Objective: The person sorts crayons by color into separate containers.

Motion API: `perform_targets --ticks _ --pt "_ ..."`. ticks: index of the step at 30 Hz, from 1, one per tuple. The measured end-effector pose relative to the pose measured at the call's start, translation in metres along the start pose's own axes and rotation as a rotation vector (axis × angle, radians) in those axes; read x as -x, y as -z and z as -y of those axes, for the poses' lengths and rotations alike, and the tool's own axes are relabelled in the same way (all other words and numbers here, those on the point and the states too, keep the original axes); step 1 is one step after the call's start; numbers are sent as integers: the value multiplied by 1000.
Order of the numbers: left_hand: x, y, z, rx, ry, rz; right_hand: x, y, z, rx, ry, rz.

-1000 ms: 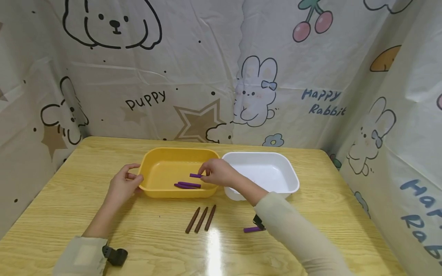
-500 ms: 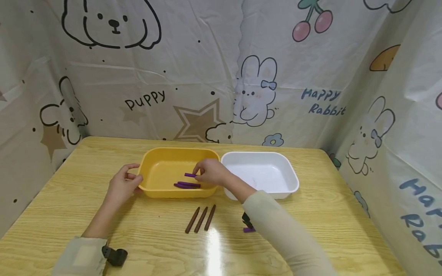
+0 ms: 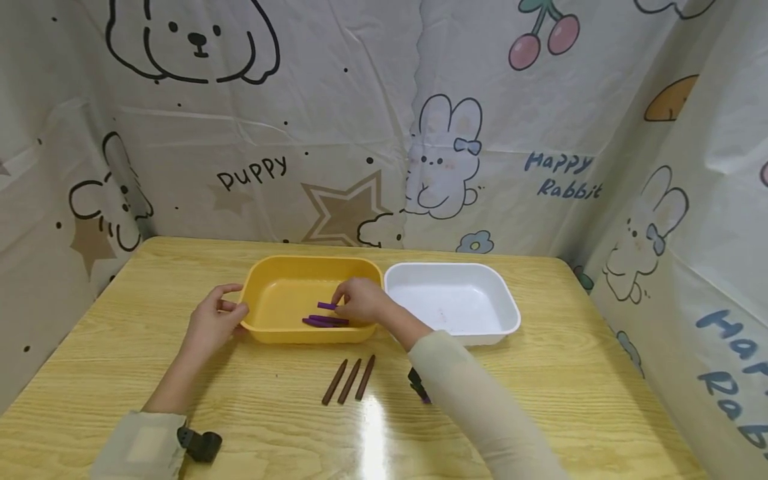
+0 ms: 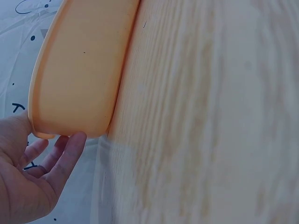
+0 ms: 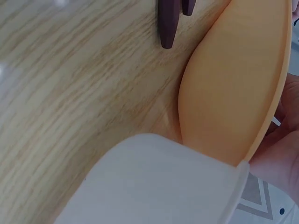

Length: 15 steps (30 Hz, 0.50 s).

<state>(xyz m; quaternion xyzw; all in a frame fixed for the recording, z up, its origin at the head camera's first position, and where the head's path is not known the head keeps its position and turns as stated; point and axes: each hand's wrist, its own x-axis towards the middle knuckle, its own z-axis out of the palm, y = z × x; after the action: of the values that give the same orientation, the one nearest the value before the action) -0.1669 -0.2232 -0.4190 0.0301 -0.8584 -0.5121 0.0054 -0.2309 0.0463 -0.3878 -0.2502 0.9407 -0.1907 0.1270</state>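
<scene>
The right hand [image 3: 360, 299] pinches a purple crayon [image 3: 327, 306] above the inside of a yellow bin [image 3: 312, 336]; part of the crayon is hidden by the fingers. Below it in the bin, several purple crayons [image 3: 324, 321] lie side by side near the front wall. The left hand [image 3: 216, 313] touches the bin's left end. In the left wrist view, that hand's fingertips [image 4: 78, 138] rest against the end wall and rim. On the table in front of the bin lie three brown crayons [image 3: 349, 382] in a slanted row.
A white bin [image 3: 454, 293] stands right beside the yellow one, at its right. Another purple crayon [image 3: 426, 401] lies on the table [image 3: 276, 413], almost covered by the right sleeve and wrist camera. A printed cloth [image 3: 336, 100] hangs behind the table and at both sides.
The right hand has moved a little left over the yellow bin, bringing the purple crayon closer above the ones inside. Its forearm now covers more of the purple crayon on the table. The left hand stays put.
</scene>
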Motion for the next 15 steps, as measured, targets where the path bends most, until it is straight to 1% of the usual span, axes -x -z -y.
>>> perform_targets --ticks 4,15 --pt "-1 0 1 0 0 -7 -3 -2 0 9 -17 6" --pt "0 0 1 10 -2 -5 -8 -7 2 56 -29 19"
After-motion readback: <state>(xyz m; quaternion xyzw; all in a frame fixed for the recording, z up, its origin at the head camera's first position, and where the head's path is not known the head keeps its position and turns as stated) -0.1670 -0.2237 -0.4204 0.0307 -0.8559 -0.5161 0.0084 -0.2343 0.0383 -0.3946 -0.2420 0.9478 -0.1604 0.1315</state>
